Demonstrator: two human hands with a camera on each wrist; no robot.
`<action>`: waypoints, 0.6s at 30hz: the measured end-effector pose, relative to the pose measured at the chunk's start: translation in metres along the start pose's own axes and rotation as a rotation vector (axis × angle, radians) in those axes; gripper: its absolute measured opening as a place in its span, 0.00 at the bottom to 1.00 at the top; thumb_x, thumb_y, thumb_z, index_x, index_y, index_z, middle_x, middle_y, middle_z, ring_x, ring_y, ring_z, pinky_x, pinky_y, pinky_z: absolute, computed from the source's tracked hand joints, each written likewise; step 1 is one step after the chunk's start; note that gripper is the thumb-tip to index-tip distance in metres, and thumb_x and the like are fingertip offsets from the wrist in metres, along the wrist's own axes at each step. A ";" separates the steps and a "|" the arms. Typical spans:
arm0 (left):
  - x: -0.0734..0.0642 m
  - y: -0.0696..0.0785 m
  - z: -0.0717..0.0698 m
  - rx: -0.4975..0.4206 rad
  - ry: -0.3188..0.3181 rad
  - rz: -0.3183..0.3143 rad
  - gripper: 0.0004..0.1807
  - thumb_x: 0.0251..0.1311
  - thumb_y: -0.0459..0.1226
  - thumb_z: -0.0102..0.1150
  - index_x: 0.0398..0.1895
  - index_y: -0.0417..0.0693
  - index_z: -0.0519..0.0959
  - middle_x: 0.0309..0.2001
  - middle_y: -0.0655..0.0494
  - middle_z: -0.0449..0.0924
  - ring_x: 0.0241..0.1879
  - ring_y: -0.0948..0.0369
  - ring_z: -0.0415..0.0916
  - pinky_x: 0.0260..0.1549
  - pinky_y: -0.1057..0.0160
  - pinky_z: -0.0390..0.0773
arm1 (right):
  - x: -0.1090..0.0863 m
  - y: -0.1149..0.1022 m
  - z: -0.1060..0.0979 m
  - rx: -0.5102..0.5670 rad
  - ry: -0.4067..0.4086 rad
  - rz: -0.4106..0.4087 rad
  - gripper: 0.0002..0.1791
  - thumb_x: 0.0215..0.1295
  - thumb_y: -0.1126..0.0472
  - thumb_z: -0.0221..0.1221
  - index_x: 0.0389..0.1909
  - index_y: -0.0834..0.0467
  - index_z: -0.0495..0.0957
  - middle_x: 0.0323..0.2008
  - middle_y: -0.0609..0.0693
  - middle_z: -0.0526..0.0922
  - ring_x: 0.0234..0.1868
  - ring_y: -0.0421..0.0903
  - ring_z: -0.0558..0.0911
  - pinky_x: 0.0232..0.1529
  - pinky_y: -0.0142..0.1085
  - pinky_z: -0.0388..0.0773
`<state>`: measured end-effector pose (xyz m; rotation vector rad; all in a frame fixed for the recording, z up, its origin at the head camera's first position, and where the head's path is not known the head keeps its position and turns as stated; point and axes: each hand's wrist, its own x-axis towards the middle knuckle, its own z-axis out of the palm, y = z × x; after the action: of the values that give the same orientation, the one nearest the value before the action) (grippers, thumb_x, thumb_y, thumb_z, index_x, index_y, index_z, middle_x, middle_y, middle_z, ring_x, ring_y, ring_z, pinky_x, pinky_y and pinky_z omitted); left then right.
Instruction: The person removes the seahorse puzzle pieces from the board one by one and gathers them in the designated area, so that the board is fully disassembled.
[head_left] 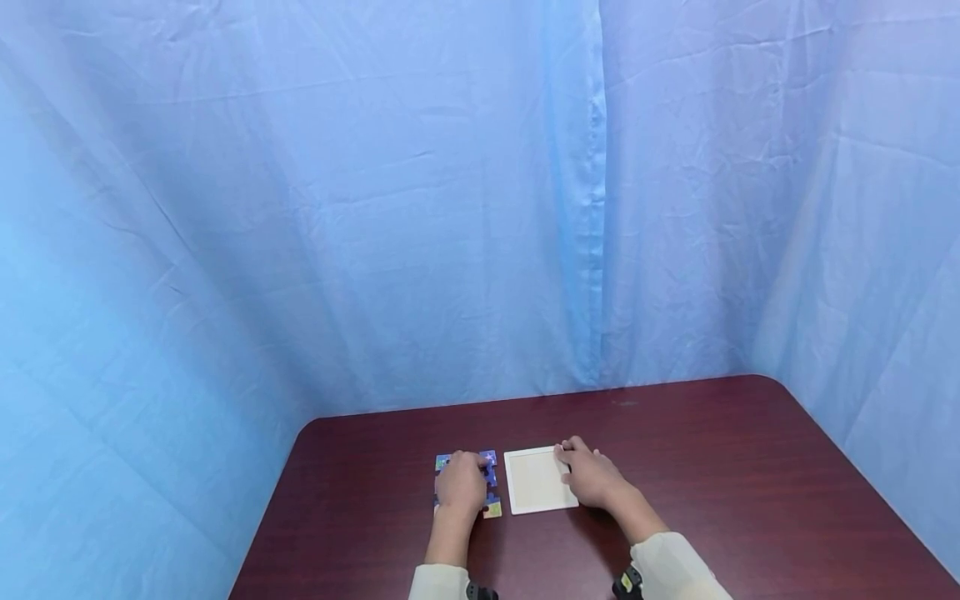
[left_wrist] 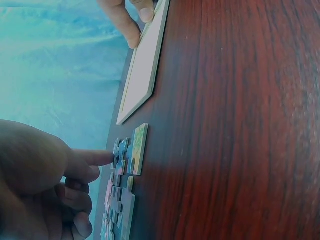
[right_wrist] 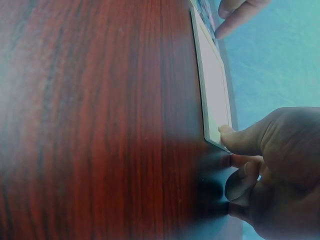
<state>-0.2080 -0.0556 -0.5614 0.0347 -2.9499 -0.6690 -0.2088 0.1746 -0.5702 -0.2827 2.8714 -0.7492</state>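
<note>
Several flat jigsaw puzzle pieces, mostly blue, lie together on the left part of the table, partly hidden under my left hand. One yellow-and-green corner piece shows at their near right. In the left wrist view, one straight digit of that hand touches the pieces while its other fingers are loosely bent. Just right of them lies a shallow, pale square puzzle tray with a raised white rim. My right hand grips its right edge, the thumb on top and fingers along the side.
The dark red wooden table has rounded back corners. Light blue curtains hang behind it and on both sides. Each wrist wears a black band, and pale sleeves cover the forearms.
</note>
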 end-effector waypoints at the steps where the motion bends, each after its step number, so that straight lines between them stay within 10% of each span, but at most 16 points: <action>1: 0.000 0.000 0.000 0.003 0.002 0.001 0.15 0.67 0.27 0.61 0.49 0.48 0.91 0.47 0.45 0.88 0.46 0.50 0.85 0.48 0.39 0.85 | 0.000 0.000 0.000 -0.003 0.003 -0.002 0.30 0.74 0.65 0.61 0.75 0.65 0.69 0.75 0.65 0.69 0.77 0.62 0.70 0.77 0.67 0.60; 18: 0.004 -0.001 0.003 -0.037 -0.018 -0.027 0.12 0.63 0.34 0.71 0.49 0.47 0.91 0.47 0.48 0.92 0.43 0.51 0.88 0.45 0.41 0.85 | -0.001 0.000 -0.001 0.000 0.003 -0.007 0.30 0.74 0.65 0.61 0.75 0.66 0.70 0.75 0.66 0.69 0.78 0.63 0.69 0.76 0.67 0.61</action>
<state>-0.2126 -0.0560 -0.5639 0.0663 -2.9583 -0.7307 -0.2082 0.1751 -0.5694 -0.2918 2.8744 -0.7512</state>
